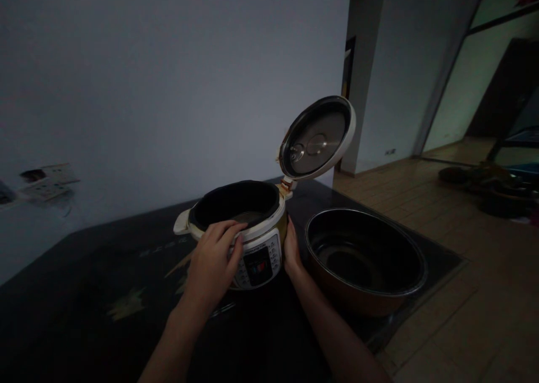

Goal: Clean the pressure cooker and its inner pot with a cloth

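Observation:
An electric pressure cooker (pixel 275 254) stands on the dark tabletop, its lid (pixel 322 138) tilted up on a hinge at the right. Inside sits a dark inner pot (pixel 229 200). The fingers of my left hand (pixel 214 254) bend over the cooker's front rim, with the thumb down the outside beside the control panel. Against the cooker's right side lies my right hand (pixel 292 251); its fingers are partly hidden behind the body. Close to the right of that hand is a large, wide pot (pixel 366 296), brown outside and black inside, with no lid on it.
The glossy black table (pixel 256 338) has faded leaf patterns and ends at a right corner near the wide pot. A pale wall (pixel 168 80) rises behind, with socket plates (pixel 48 182) at left. Beyond lie a tiled floor (pixel 450 282) and dim clutter (pixel 501 189).

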A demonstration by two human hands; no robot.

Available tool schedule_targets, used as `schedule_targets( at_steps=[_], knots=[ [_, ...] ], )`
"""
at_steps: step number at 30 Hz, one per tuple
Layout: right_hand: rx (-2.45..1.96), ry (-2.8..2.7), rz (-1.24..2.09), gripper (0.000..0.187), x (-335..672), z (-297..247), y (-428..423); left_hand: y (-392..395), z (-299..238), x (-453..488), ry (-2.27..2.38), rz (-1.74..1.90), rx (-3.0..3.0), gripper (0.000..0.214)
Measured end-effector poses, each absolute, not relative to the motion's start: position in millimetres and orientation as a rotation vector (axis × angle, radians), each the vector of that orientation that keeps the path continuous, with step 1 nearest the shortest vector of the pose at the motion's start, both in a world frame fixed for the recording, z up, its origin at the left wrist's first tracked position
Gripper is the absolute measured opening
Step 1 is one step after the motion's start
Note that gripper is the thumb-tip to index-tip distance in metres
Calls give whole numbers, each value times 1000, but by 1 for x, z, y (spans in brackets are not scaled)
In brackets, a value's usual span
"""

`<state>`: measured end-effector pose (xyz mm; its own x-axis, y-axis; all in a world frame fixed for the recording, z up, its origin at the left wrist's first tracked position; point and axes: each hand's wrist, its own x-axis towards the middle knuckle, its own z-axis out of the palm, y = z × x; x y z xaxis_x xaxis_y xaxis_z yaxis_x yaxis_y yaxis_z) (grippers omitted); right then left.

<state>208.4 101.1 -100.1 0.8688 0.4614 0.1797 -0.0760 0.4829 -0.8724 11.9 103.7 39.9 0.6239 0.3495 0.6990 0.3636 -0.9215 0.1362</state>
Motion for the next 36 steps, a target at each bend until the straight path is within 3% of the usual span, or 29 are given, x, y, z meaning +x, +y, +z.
schedule_targets(
  at_steps=[19,36],
  knots=[
    [-1068,-441,354,78,191,-94,102,99,39,17,-834,-1270,-2755,22],
    [-1325,-707,267,66,111,-81,69,114,37,13,-966,-1243,-2620,22]
  ],
)
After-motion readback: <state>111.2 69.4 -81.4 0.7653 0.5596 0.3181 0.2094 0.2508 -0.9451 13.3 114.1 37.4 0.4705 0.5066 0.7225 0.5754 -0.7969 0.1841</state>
